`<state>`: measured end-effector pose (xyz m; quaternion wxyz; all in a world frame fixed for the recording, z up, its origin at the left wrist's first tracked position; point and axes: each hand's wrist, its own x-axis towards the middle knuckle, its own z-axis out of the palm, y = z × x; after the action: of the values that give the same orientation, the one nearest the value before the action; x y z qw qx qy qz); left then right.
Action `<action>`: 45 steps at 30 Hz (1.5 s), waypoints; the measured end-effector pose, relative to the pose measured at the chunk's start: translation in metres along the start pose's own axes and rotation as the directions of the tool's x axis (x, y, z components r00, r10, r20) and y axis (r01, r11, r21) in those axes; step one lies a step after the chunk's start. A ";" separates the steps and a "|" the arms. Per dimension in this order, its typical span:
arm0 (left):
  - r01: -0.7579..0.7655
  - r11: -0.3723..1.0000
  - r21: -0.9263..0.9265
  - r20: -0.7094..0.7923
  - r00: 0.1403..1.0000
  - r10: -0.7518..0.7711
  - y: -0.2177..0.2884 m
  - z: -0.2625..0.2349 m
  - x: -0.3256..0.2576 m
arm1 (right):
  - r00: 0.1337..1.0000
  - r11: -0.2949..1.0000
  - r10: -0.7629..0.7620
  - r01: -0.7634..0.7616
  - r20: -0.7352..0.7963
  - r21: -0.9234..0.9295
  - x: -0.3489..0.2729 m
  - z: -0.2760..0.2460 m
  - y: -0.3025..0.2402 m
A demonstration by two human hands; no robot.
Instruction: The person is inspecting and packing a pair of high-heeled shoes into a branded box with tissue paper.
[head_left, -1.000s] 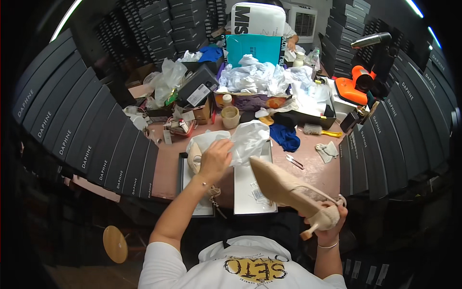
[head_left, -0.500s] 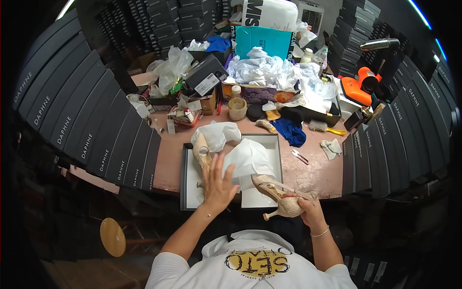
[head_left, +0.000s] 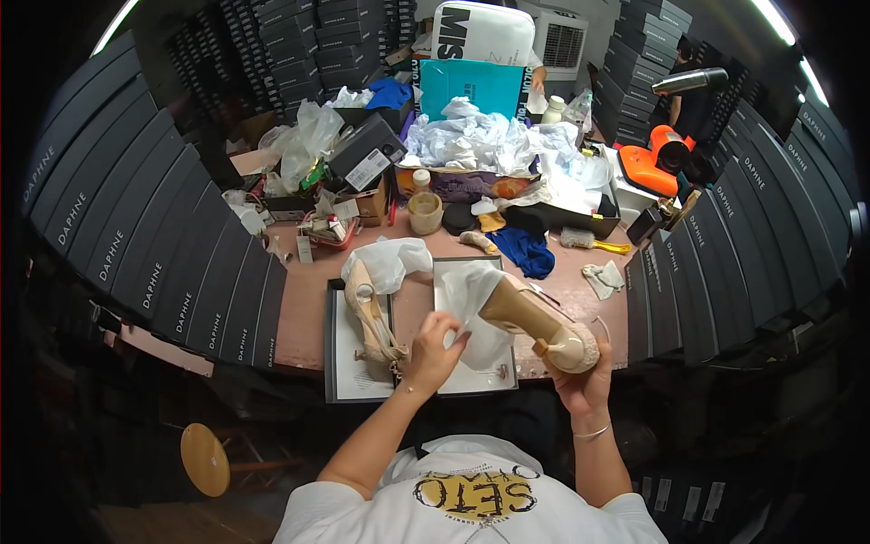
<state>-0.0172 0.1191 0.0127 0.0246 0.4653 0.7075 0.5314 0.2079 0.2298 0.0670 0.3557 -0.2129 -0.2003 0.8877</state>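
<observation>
My right hand (head_left: 584, 381) grips a beige high-heeled shoe (head_left: 530, 317) by its heel end, with the tan sole turned up toward me and the toe pointing away to the left. My left hand (head_left: 437, 352) is closed in a pinch at the edge of a sheet of white tissue paper (head_left: 460, 304), which lies over the right part of an open shoebox and partly behind the shoe's toe. A second beige heel (head_left: 370, 313) rests in the box's left part (head_left: 344, 381), just left of my left hand. Another piece of white tissue (head_left: 390, 260) lies beyond that heel.
Stacks of dark shoeboxes (head_left: 136, 227) (head_left: 716, 236) flank the pink table (head_left: 304, 313). Farther back are a jar (head_left: 424, 214), a blue cloth (head_left: 524, 251), a yellow-handled brush (head_left: 594, 240), a white rag (head_left: 603, 279), an orange heat tool (head_left: 648, 170) and a box of crumpled paper (head_left: 467, 186). Another person's hand (head_left: 537, 77) shows behind.
My right hand has raised the shoe and turned its sole up. My left hand has left the other heel, moved right to the tissue and closed. The view has shifted slightly.
</observation>
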 end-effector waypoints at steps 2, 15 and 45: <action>0.000 0.998 0.064 -0.081 0.997 0.006 -0.010 -0.001 -0.018 | 0.995 0.995 0.096 -0.096 0.016 0.013 0.002 0.004 0.011; 0.012 0.929 -0.370 -0.069 0.997 -0.041 0.061 -0.020 0.004 | 0.997 0.999 0.044 -0.043 -0.057 0.033 0.012 0.009 0.087; 0.486 0.267 -0.832 0.191 0.703 -0.685 -0.087 -0.029 -0.016 | 0.915 0.901 0.269 -0.130 0.299 -0.413 -0.007 -0.036 0.058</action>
<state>-0.0786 0.0875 -0.0495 0.3657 0.0377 0.4793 0.7969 0.2000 0.1932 0.0096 0.1713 -0.1372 -0.4073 0.8866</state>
